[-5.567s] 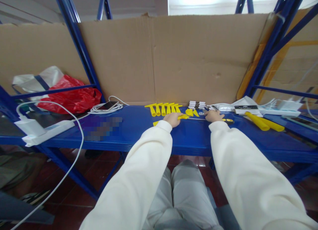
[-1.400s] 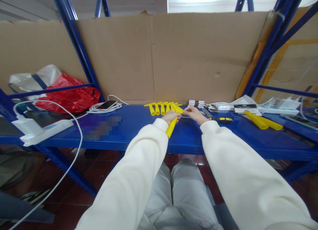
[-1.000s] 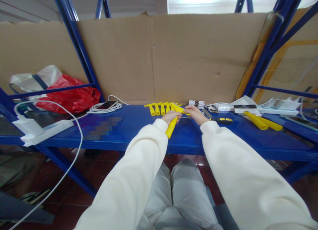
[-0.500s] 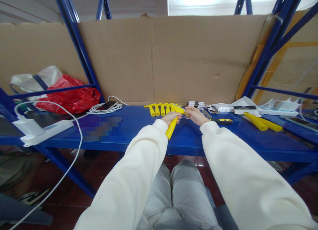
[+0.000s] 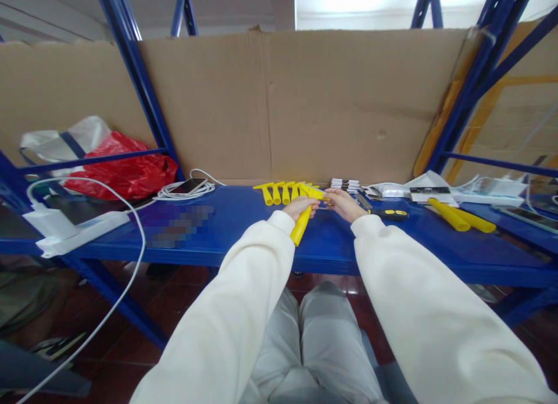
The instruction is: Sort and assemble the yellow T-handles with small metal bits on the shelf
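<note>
The left hand [image 5: 300, 207] is closing its grip round a yellow scraper-like tool [image 5: 299, 228], apparently steadying it while its handle is slanting toward the person and its head is pointing toward the right hand [image 5: 342, 202]. The right grip is nearly closing at that head; whether it is pinching the head or a small part is not showing. The tool is staying within both hands' reach, over the surface [image 5: 235, 229]. Matching yellow pieces [image 5: 276, 196] are lying in a row behind, probably for orderly access, and a screwdriver [image 5: 392, 214] is resting near the right hand, seemingly for easy reach.
</note>
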{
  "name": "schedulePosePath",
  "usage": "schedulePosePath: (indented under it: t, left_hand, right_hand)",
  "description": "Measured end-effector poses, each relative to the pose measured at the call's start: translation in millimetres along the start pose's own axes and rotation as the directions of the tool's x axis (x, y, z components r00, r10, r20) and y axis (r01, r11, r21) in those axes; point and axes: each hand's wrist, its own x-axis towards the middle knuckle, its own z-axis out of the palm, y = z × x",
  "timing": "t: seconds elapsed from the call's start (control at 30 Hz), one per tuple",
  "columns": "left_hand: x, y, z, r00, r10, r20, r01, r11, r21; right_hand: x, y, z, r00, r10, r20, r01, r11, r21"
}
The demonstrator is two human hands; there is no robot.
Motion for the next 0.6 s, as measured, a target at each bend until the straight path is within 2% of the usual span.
schedulePosePath:
  t: [0.17,0.4,0.5,0.6]
  left_hand:
    - [-0.5,1.4,0.0,1.000,0.006,-0.002,-0.006,1.000,-0.010]
    - [-5.2,2.9,2.1,1.000,0.025,0.001,-0.025,1.000,-0.018]
    - [-5.9,2.4,2.3,0.998,0.040,-0.041,-0.040,0.999,-0.022]
    - [-5.0,1.2,2.2,0.995,0.044,-0.093,-0.046,0.999,-0.016]
  right_hand:
    - [-0.8,1.1,1.4,1.000,-0.014,0.012,0.016,0.988,-0.154]
    - [-7.3,-2.1,2.4,1.000,-0.008,0.022,0.013,0.967,-0.253]
    - [-6.2,-4.9,1.7,0.999,-0.034,-0.029,0.024,0.958,-0.287]
    - [0.2,-5.5,-10.3,0.986,-0.130,-0.107,0.088,0.941,-0.328]
